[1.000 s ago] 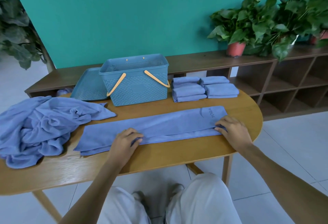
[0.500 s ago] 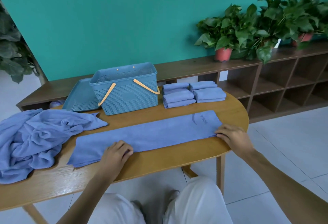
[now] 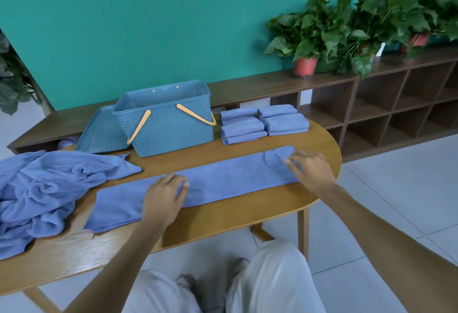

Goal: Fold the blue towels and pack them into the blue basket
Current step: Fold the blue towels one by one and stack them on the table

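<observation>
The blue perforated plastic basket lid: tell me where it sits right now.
In the head view, the blue perforated plastic basket lid leans at the table's far left, against the left side of the blue woven-pattern basket.

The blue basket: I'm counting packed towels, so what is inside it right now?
No towel shows inside the blue basket; only its perforated far wall is visible near the rim. The near wall hides the bottom. Folded towels sit on the table beside it.

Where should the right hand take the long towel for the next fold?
Probably at its right end, by the YOGA print: pinch the two corners of the long towel, coming from the right. It lies flat as a narrow strip, and the right hand is already there.
</observation>
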